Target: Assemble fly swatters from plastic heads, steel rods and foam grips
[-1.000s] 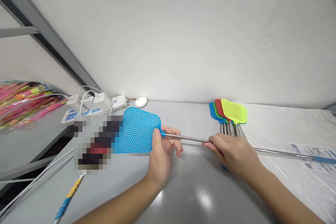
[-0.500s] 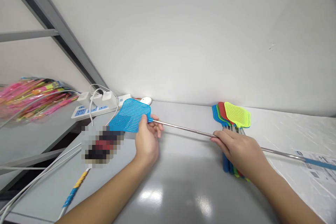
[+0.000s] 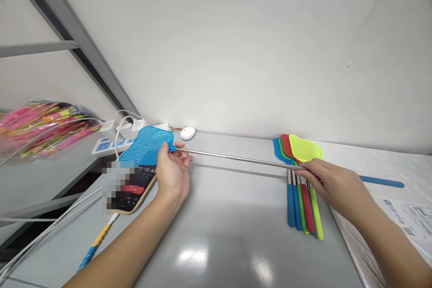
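Note:
A blue fly swatter (image 3: 148,144) with a thin metal rod stretches across the view between my two hands. My left hand (image 3: 173,173) is closed near the base of its meshed head, thumb on the blue neck. My right hand (image 3: 332,184) pinches the rod further along, and the blue handle end sticks out beyond it to the right. Below the rod, close to my right hand, lies a row of several fly swatters (image 3: 305,148) in blue, green, red and yellow, their coloured handles (image 3: 303,213) pointing towards me. My right hand covers part of their rods.
On the left are a phone (image 3: 143,189), partly blurred, with a cable, a power strip (image 3: 108,145) with plugs, and a white mouse-like object (image 3: 187,133). A bag of colourful items (image 3: 50,128) lies further left. Clear plastic wrap with a label (image 3: 410,216) covers the right side.
My left hand and the swatter's head have moved left. My right hand has shifted right along the rod, uncovering more of the row's handles; the held handle's end now shows.

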{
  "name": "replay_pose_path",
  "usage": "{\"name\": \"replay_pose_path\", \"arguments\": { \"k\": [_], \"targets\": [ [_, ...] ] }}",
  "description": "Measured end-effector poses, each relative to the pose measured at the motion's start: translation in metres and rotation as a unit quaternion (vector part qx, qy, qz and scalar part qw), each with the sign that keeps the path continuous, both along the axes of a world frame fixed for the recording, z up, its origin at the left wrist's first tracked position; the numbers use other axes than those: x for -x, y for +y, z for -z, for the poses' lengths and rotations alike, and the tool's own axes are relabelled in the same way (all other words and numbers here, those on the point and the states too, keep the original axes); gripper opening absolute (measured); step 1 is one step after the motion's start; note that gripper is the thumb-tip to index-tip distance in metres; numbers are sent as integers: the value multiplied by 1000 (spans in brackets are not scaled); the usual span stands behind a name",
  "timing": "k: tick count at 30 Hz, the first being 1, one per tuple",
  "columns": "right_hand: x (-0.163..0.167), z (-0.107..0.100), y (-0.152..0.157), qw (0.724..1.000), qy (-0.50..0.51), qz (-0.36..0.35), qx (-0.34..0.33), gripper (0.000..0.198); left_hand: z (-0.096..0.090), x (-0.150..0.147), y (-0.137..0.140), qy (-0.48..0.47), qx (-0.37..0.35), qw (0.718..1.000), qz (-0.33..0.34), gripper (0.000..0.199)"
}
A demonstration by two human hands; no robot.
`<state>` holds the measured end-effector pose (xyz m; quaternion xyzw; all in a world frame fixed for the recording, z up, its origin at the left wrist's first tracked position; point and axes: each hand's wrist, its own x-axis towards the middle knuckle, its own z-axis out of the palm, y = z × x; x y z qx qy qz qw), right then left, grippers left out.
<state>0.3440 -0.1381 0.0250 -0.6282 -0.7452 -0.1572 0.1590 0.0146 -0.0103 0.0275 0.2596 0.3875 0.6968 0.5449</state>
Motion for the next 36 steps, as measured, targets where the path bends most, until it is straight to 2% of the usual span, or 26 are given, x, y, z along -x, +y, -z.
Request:
{"name": "replay_pose_path", "arguments": {
  "k": [5, 8, 9, 11, 12, 15, 18, 26, 31, 36],
  "targets": [
    [2, -5, -4, 998, -38, -12, -43, 37, 4, -7, -5, 11, -18, 999, 23, 32],
    [18, -3, -5, 997, -52, -36, -54, 35, 8, -21, -22, 25, -16, 998, 50, 33],
    [27, -2, -6, 996, -53, -55, -52, 35, 10, -26, -29, 28, -12, 997, 70, 34],
    [43, 0, -6, 995, -54, -86, -15, 35, 13, -36, -43, 16, 1, 987, 162, 37],
    [49, 1, -5, 994, -51, -92, -14, 35, 14, -39, -49, 20, -11, 986, 167, 38],
    [57, 0, -5, 995, -53, -79, -38, 34, 15, -42, -56, 32, -24, 984, 174, 39],
    [55, -2, -5, 996, -51, -64, -41, 34, 16, -40, -51, 37, -1, 980, 195, 39],
    [34, 4, -3, 999, 3, -31, -7, 35, 16, -30, -31, 52, 6, 992, 112, 35],
    [11, 0, -4, 1000, 21, -1, -7, 35, 10, -12, -10, 42, -10, 998, 34, 35],
    [-2, -2, -4, 999, 29, 13, -8, 39, 2, 5, 6, 20, -4, 1000, -11, 37]
  ]
}}
